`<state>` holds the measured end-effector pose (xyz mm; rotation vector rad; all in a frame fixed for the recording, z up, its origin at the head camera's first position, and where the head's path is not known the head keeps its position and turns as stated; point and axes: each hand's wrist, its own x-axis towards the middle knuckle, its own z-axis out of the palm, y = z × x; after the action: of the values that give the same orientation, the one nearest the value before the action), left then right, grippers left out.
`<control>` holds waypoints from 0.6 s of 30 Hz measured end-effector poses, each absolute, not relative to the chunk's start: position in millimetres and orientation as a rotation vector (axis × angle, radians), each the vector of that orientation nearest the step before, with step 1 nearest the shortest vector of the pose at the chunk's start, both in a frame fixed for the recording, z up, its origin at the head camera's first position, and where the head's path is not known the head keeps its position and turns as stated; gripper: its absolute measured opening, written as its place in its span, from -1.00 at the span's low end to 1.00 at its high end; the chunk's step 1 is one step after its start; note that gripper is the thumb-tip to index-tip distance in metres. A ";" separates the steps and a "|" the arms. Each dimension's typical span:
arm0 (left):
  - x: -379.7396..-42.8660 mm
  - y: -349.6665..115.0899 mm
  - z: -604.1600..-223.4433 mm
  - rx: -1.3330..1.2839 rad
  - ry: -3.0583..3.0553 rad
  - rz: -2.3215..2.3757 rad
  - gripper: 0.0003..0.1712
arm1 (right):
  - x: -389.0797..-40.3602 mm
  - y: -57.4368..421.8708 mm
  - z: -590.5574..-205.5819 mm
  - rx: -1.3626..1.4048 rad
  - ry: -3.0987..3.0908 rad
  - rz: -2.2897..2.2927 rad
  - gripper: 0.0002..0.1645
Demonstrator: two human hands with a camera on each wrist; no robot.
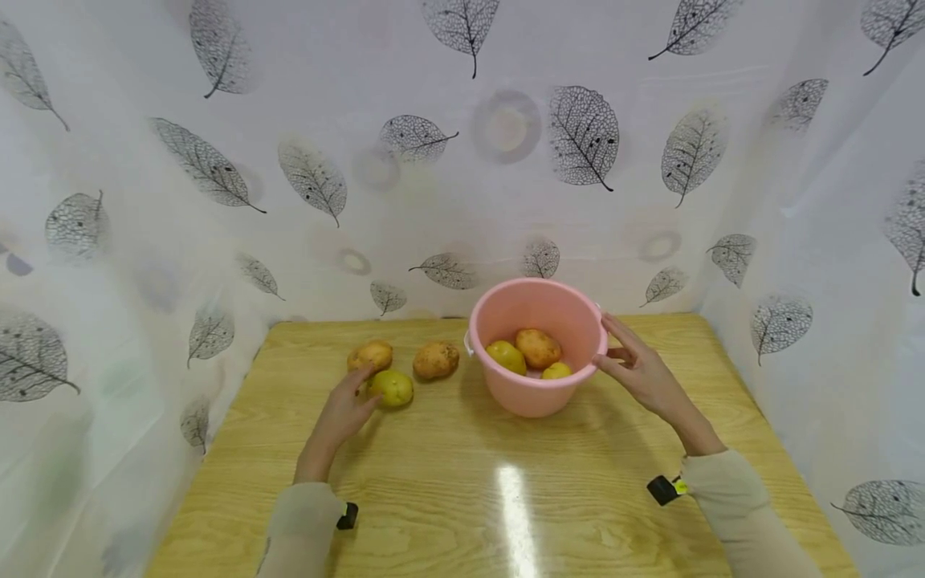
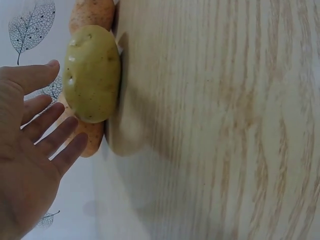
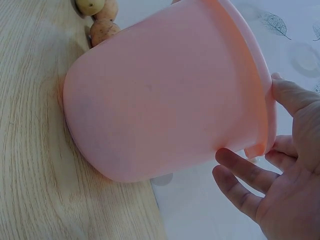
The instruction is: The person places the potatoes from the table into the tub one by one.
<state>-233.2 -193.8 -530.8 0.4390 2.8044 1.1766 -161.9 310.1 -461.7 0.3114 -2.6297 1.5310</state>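
In the head view my left hand (image 1: 345,409) is beside a yellow-green potato (image 1: 393,389) on the table, fingers spread around its left side. The left wrist view shows the palm and loosely extended fingers, with the potato (image 2: 92,75) ungripped. Two brown potatoes (image 1: 370,354) (image 1: 436,360) lie close by. A pink bucket (image 1: 531,397) stands upright to the right, holding a greenish potato (image 1: 506,357), a brown one (image 1: 538,348) and a small yellow one (image 1: 556,371). Against its right rim rests my right hand (image 1: 645,384), thumb and fingertips touching the outside.
The wooden table (image 1: 433,482) reaches back to a pale curtain (image 1: 462,201) printed with dark leaves, which also hangs at both sides. On the bucket's left side there is a white handle joint (image 1: 468,343).
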 end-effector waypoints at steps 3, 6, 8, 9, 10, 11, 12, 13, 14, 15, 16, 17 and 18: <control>-235.1 -194.5 -536.7 0.429 2.797 1.167 -0.25 | -161.9 310.4 -462.1 0.310 -2.630 1.530 -0.14; -237.7 -194.4 -542.6 0.423 2.795 1.160 -0.25 | -162.5 310.4 -462.7 0.325 -2.605 1.554 -0.14; -238.7 -193.5 -545.6 0.422 2.792 1.169 -0.26 | -163.0 310.6 -463.2 0.335 -2.594 1.566 -0.14; -239.0 -193.1 -546.8 0.425 2.789 1.177 -0.26 | -163.3 310.6 -463.5 0.340 -2.587 1.572 -0.14; -239.3 -192.8 -548.1 0.431 2.788 1.183 -0.27 | -163.4 310.5 -463.8 0.346 -2.581 1.574 -0.15; -239.5 -192.3 -549.0 0.430 2.784 1.190 -0.27 | -163.6 310.6 -464.0 0.348 -2.580 1.573 -0.15; -239.4 -191.8 -549.5 0.426 2.779 1.203 -0.26 | -163.7 310.8 -464.2 0.346 -2.584 1.570 -0.14; -239.3 -191.3 -550.0 0.427 2.778 1.209 -0.25 | -163.8 311.0 -464.4 0.344 -2.587 1.568 -0.14; -239.4 -191.1 -550.7 0.429 2.778 1.210 -0.25 | -163.9 311.1 -464.6 0.342 -2.589 1.566 -0.14; -239.3 -190.9 -551.2 0.439 2.780 1.208 -0.24 | -163.9 311.2 -464.8 0.338 -2.593 1.563 -0.14; -239.3 -190.7 -551.5 0.438 2.778 1.212 -0.23 | -164.0 311.5 -464.9 0.334 -2.598 1.560 -0.14; -239.2 -190.4 -551.7 0.434 2.778 1.212 -0.23 | -164.0 311.7 -464.9 0.330 -2.603 1.560 -0.14; -239.2 -190.2 -552.2 0.432 2.779 1.212 -0.22 | -164.0 311.8 -464.8 0.326 -2.606 1.561 -0.13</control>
<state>-239.2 -190.2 -552.2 0.4324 2.7790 1.2117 -164.0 311.8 -464.8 0.3263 -2.6064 1.5608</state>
